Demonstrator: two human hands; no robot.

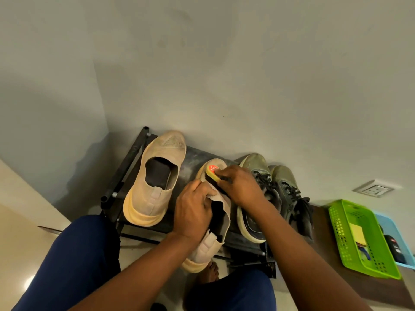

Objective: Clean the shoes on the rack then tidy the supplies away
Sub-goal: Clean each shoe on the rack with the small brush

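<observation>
Left hand point(193, 212) grip: curled round beige shoe point(215, 221) collar | right hand point(240, 187) grip: holding brush point(213, 175) on toe | rack point(134, 153): second beige shoe point(155, 178), grey pair point(276, 194)

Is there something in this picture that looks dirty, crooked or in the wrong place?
Nothing looks broken or spilled. The beige slip-on shoe on the rack looks grubby around its toe. Its partner, held by the left hand while the right hand works a brush over it, sticks out past the rack's front edge.
</observation>
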